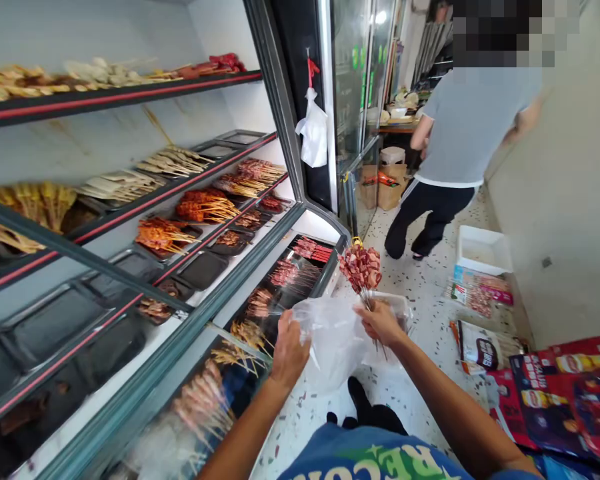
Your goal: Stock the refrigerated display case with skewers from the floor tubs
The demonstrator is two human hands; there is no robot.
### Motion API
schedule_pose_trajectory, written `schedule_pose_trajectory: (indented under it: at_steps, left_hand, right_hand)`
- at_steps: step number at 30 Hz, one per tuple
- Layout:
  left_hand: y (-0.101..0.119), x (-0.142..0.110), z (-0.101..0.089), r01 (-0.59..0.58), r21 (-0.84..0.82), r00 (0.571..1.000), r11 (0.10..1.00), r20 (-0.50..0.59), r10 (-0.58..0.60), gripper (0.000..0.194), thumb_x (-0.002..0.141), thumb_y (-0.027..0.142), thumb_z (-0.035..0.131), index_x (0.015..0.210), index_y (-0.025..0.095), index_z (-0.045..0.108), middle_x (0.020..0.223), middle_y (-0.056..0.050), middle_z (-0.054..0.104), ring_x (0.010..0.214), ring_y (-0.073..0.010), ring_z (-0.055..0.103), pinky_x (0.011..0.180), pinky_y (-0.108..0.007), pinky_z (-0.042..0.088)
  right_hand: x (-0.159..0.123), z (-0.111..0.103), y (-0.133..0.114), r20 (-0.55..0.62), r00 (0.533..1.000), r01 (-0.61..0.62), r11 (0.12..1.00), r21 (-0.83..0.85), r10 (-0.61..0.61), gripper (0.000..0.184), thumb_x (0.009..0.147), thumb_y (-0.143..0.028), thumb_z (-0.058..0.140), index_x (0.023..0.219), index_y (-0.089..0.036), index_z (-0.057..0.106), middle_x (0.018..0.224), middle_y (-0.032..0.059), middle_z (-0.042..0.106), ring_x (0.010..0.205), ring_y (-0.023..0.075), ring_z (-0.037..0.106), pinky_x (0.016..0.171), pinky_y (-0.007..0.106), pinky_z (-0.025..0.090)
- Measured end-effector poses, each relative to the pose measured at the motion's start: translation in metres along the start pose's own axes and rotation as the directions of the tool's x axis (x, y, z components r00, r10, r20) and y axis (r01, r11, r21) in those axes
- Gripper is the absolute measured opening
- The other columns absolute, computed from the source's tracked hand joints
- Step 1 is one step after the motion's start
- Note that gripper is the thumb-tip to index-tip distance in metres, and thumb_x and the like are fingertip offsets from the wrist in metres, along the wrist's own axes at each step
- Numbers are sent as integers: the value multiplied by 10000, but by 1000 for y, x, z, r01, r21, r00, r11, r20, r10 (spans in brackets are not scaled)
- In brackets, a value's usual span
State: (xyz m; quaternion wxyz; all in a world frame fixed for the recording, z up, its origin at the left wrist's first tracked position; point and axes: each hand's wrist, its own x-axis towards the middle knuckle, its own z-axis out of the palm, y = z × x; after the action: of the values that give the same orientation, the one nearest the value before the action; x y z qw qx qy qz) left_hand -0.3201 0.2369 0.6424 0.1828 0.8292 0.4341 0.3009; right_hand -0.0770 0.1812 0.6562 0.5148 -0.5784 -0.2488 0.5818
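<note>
My right hand [381,321] is closed round the thin sticks of a bunch of raw meat skewers [361,269], the red meat pointing up and away from me. A clear plastic bag [330,347] hangs between my hands, its upper left edge gripped by the fingers of my left hand [290,350]. The skewers stand above the bag's top, at its right side. Behind the bag and my right hand, a white tub [403,307] is partly hidden; what lies in it I cannot make out.
A display fridge [200,293] with shelves of skewers on trays fills the left. Ahead, a person in a grey shirt [480,127] faces away. Along the right wall lie a white tray [484,251], food packets [480,290] and red-blue boxes [555,393]. A white bag [313,130] hangs ahead.
</note>
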Motion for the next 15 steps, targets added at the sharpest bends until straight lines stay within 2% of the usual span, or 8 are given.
schedule_pose_trajectory:
  at_steps: [3, 5, 7, 10, 12, 14, 15]
  left_hand:
    - [6, 3, -8, 87, -76, 996, 993, 18, -86, 140, 811, 119, 457, 844, 200, 566, 1120, -127, 601, 1199, -261, 512, 1029, -436, 433]
    - [14, 13, -12, 203, -47, 972, 978, 129, -195, 107, 766, 127, 511, 828, 200, 558, 971, -81, 636, 975, -232, 594, 895, -392, 478]
    - [24, 24, -14, 243, 27, 941, 970, 235, -243, 68, 754, 170, 571, 797, 205, 531, 815, -25, 615, 808, -202, 590, 783, -337, 469]
    - [42, 37, -10, 151, 141, 952, 978, 248, -182, 162, 759, 196, 622, 730, 214, 463, 773, -14, 579, 787, -200, 576, 742, -307, 436]
    - [54, 42, -5, 94, 221, 964, 971, 224, -145, 153, 775, 154, 603, 741, 212, 465, 809, -33, 588, 815, -209, 580, 756, -311, 432]
    - [66, 46, 3, 52, 286, 965, 957, 231, -122, 112, 790, 117, 578, 844, 199, 524, 888, -57, 618, 868, -222, 594, 793, -322, 442]
    - [72, 48, 7, 32, 304, 962, 952, 248, -111, 173, 790, 99, 573, 934, 192, 551, 947, -70, 636, 916, -228, 602, 828, -329, 448]
  right_hand:
    - [-25, -27, 11, -33, 999, 23, 999, -38, -25, 503, 606, -501, 782, 772, -248, 380, 370, -169, 272, 312, 29, 166, 323, 177, 112]
    - [-36, -46, 16, -50, 996, 64, 993, -101, -70, 470, 603, -484, 779, 806, -226, 442, 386, -159, 308, 318, 33, 205, 337, 178, 130]
    - [-43, -64, 19, -63, 990, 117, 976, -182, -130, 465, 594, -476, 781, 837, -198, 498, 415, -138, 366, 336, 35, 261, 354, 177, 158]
    - [-50, -89, 21, -69, 984, 147, 962, -229, -166, 482, 649, -539, 734, 905, -192, 520, 421, -135, 370, 330, 46, 269, 351, 182, 173]
    - [-54, -106, 20, -84, 984, 142, 972, -188, -160, 475, 692, -621, 671, 848, -220, 471, 408, -144, 321, 309, 49, 227, 328, 188, 155]
    - [-59, -126, 16, -88, 986, 131, 982, -133, -143, 507, 701, -685, 629, 746, -247, 376, 412, -143, 287, 307, 44, 194, 313, 192, 139]
    - [-61, -136, 13, -73, 988, 128, 985, -115, -137, 531, 703, -703, 617, 716, -255, 333, 416, -140, 278, 312, 40, 183, 311, 193, 137]
